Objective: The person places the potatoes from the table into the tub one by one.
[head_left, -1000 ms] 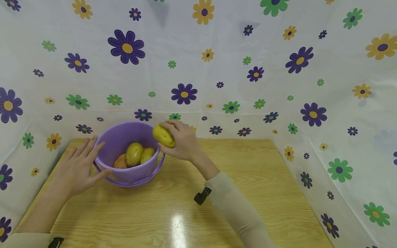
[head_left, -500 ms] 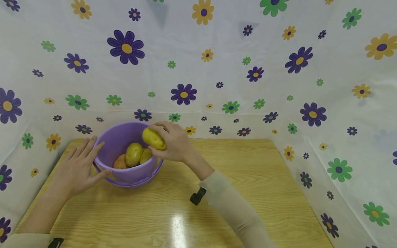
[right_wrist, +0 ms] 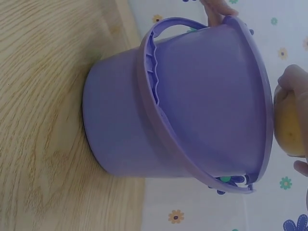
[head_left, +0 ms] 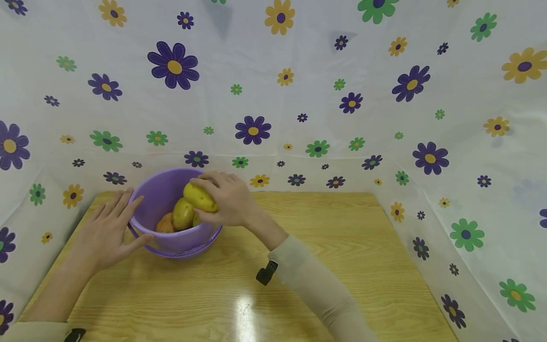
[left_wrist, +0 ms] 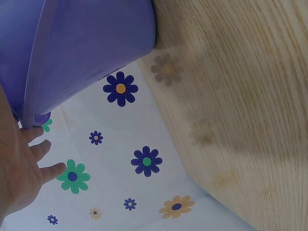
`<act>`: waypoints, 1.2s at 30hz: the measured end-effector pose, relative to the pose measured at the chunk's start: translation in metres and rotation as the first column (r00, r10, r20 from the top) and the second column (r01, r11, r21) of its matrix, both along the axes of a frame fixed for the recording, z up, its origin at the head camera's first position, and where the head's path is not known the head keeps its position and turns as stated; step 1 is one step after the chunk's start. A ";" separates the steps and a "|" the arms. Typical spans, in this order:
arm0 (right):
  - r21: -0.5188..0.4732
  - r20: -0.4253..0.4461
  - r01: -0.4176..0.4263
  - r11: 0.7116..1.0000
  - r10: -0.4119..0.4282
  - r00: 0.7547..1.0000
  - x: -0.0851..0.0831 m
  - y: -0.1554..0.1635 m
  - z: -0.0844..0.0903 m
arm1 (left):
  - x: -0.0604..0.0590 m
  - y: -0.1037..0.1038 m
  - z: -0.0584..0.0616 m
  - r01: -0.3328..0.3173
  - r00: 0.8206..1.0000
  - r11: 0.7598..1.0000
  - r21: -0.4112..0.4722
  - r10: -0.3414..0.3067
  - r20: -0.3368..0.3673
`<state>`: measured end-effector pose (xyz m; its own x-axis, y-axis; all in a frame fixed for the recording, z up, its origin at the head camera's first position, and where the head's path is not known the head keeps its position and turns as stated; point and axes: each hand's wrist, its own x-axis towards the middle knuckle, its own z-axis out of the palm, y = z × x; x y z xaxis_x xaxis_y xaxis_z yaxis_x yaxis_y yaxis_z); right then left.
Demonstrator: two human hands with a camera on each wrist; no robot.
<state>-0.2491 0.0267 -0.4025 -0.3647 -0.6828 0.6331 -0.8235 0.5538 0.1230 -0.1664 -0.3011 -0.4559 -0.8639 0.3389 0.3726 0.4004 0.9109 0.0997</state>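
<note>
Nearest the person, a beige sleeve (head_left: 316,285) ran forward from the lower edge of the head view, a small black clip (head_left: 266,274) just beside its cuff; both lay over the wooden table (head_left: 239,294), whose pale grain carried a bright glare spot between the two forearms.

Beyond the cuff, the right hand (head_left: 228,198) curled its fingers and thumb round a yellow potato (head_left: 199,196), holding it over the open mouth of a purple plastic bucket (head_left: 168,192); in the right wrist view the potato (right_wrist: 288,126) showed at the edge, just past the bucket's rim (right_wrist: 262,96), with fingertips above and below it. To the left of that hand, the left hand (head_left: 108,228) lay with straight, spread fingers pressed against the bucket's outer wall, thumb at its lower side near the folded-down handle (head_left: 179,251); it gripped nothing. The left wrist view showed the same palm (left_wrist: 19,173) beside the bucket's wall (left_wrist: 91,48).

Under the held potato, inside the bucket, lay a greenish-yellow potato (head_left: 183,213) and, to its left, a browner potato (head_left: 164,223); another was mostly hidden beneath the right hand.

Farthest off, behind both hands and the bucket, a white flower-print cloth (head_left: 299,85) rose as a backdrop and wrapped round both sides of the table.
</note>
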 end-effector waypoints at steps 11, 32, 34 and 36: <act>0.125 0.014 -0.003 0.992 0.001 1.000 -0.001 -0.015 0.001 | 0.002 0.000 -0.001 0.001 1.000 1.000 -0.010 -0.001 0.001; 0.335 0.148 -0.085 0.938 0.037 0.988 -0.005 -0.036 0.011 | 0.002 0.000 0.001 0.005 1.000 1.000 -0.009 -0.005 0.001; 0.359 0.162 -0.078 0.930 0.020 0.987 -0.004 -0.038 0.012 | 0.002 0.000 0.001 0.005 1.000 1.000 -0.009 -0.005 0.004; 0.374 0.178 -0.075 0.924 0.008 0.984 -0.004 -0.040 0.013 | 0.002 0.000 0.001 0.004 1.000 1.000 -0.011 -0.004 0.006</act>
<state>-0.2530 -0.0129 -0.3893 -0.4095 -0.8758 0.2555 -0.8719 0.4581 0.1728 -0.1646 -0.3007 -0.4548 -0.8646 0.3465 0.3639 0.4037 0.9102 0.0925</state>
